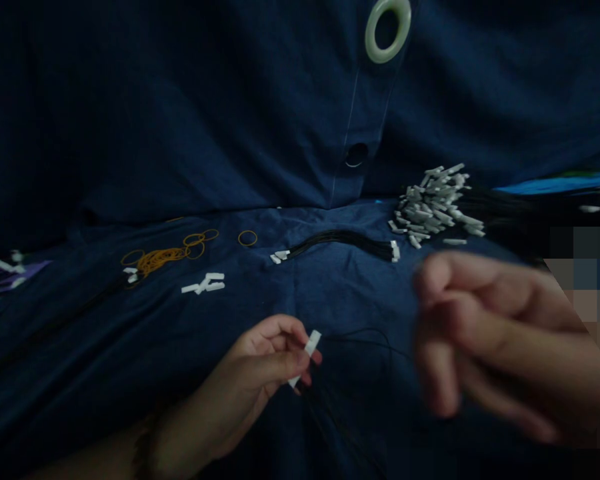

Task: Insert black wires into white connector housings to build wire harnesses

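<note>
My left hand (270,363) pinches a white connector (313,343) between thumb and fingers, low in the middle of the view. Thin black wires (360,338) run from beside it to the right, and more dark wires hang below. Close to the camera at the right is my right hand (500,340), blurred, its thumb and index finger curled near each other; whether anything is between them cannot be made out. Beyond the hands lies a black wire bundle (337,235) with white connectors at both ends.
Many white connectors (435,203) on black wires are heaped at the back right. Orange rubber bands (163,259) and several loose white pieces (205,285) lie on the blue cloth (260,293) at left. A hanging blue curtain (205,107) with a ring (405,27) stands behind.
</note>
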`<action>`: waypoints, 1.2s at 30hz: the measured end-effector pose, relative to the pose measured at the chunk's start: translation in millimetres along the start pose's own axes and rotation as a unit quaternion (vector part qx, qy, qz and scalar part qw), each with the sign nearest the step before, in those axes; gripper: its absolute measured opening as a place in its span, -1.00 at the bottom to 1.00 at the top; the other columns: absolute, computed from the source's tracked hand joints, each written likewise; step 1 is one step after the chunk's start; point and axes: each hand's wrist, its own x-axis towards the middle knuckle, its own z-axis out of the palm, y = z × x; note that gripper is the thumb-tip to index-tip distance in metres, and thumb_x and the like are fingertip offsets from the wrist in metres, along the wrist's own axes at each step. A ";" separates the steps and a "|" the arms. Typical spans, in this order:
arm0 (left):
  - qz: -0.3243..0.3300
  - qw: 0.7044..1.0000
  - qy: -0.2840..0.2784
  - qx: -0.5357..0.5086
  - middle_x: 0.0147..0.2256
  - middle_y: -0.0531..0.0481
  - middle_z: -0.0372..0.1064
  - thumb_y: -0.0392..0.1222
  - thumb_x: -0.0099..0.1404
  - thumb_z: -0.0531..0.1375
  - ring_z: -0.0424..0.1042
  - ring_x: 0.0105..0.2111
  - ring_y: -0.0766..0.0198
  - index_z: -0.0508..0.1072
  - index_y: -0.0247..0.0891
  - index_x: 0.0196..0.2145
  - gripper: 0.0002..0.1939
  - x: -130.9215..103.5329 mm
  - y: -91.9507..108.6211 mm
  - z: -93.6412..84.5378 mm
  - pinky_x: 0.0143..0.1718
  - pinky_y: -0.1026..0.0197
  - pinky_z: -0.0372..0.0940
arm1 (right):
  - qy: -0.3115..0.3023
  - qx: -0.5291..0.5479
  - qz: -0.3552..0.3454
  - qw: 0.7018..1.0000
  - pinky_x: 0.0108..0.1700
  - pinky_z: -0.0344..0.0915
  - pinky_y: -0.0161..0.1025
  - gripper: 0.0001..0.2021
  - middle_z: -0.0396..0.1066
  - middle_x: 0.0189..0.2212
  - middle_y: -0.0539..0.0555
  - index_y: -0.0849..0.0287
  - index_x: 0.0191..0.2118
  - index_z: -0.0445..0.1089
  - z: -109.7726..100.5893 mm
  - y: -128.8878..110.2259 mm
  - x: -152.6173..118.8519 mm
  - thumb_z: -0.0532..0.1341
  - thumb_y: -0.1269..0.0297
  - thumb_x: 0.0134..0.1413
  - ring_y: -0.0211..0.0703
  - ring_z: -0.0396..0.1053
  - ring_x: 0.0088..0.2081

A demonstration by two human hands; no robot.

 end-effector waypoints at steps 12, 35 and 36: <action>-0.024 0.997 0.030 -0.066 -0.43 -0.01 0.41 -0.30 -0.02 0.27 0.32 -0.49 0.37 0.44 -0.26 -0.27 -0.72 -2.8 -6.2 5.0 -0.43 0.33 0.16 | -0.085 -0.047 -0.072 0.993 -0.44 0.12 -0.40 -0.88 0.30 -0.55 -0.05 0.21 -0.40 0.23 46.8 20.1 -24.6 0.00 0.47 0.10 -0.38 0.26 -0.50; -0.033 0.998 0.021 -0.054 -0.43 -0.02 0.42 -0.29 -0.04 0.30 0.33 -0.50 0.37 0.45 -0.26 -0.30 -0.72 -0.6 -5.8 5.0 -0.46 0.34 0.17 | -0.030 -0.123 -0.145 0.981 -0.52 0.06 -0.38 -0.85 0.23 -0.62 -0.06 0.22 -0.49 0.19 49.4 19.0 -27.8 0.03 0.50 0.08 -0.39 0.19 -0.58; -0.030 0.998 0.023 -0.054 -0.43 -0.02 0.42 -0.28 -0.04 0.30 0.33 -0.50 0.38 0.45 -0.26 -0.30 -0.73 -0.5 -5.5 5.4 -0.45 0.34 0.17 | -0.029 -0.126 -0.149 0.980 -0.52 0.06 -0.38 -0.84 0.23 -0.63 -0.06 0.22 -0.49 0.20 49.3 19.2 -27.9 0.02 0.50 0.08 -0.38 0.19 -0.59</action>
